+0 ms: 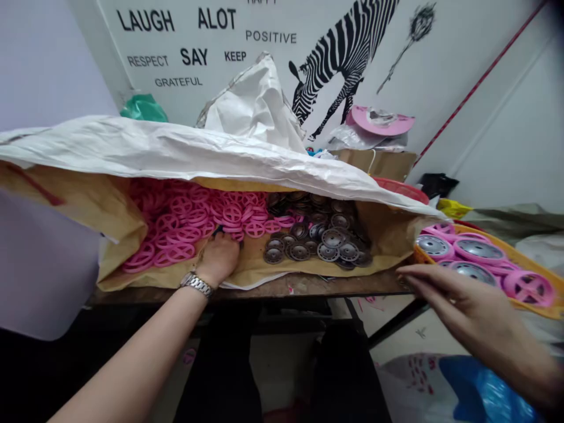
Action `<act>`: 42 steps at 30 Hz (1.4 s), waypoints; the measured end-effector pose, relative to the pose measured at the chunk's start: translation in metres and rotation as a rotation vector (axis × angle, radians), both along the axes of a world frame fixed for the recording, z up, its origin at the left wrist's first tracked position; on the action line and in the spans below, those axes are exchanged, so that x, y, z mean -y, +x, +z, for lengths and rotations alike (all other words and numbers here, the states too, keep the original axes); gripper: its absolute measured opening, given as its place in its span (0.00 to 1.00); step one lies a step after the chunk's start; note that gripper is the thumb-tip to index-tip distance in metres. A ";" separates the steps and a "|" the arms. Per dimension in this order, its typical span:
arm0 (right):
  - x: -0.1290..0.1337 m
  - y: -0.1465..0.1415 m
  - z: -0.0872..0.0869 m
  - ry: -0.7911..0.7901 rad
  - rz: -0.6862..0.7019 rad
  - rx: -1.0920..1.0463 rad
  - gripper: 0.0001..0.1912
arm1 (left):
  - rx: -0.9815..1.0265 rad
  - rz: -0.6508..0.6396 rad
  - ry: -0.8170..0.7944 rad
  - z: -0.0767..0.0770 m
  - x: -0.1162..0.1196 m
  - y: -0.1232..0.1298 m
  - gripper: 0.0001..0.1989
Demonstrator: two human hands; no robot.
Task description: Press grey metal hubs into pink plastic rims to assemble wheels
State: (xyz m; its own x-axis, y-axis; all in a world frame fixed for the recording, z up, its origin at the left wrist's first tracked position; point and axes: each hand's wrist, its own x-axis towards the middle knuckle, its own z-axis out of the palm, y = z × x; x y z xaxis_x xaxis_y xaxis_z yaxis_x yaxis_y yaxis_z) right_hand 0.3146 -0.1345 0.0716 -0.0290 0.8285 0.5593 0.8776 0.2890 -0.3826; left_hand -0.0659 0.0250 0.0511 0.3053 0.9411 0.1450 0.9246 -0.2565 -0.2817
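My left hand (219,257), with a metal watch on its wrist, reaches into a wide paper-lined sack (247,276). Its fingers are curled beside pink spoked wheel rings (180,230); a small dark thing shows at the fingertips, too hidden to name. To the right of this hand, grey metallic wheel discs (332,238) lie piled in the sack. My right hand (471,311) is stretched out over the table's right end, fingers apart and nothing visible in them. Just beyond it stands a yellow basket (540,305) of pink wheels with silver discs (479,248).
The sack's white rim (176,147) stands up behind the piles. Further back are a cardboard box (376,163) and a red basket (403,189). A blue plastic bag (480,388) is low at the right. The table edge (308,288) runs in front of me.
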 end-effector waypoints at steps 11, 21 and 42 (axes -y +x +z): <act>0.013 -0.070 -0.029 -0.222 0.362 0.003 0.11 | 0.055 -0.094 -0.133 0.002 -0.001 -0.002 0.17; -0.021 -0.117 -0.036 -0.304 0.387 -0.231 0.10 | 0.236 -0.261 -0.129 -0.008 0.011 -0.008 0.11; -0.082 -0.185 -0.055 -0.647 0.352 -1.177 0.26 | 1.149 -0.380 -0.074 -0.028 0.083 0.008 0.12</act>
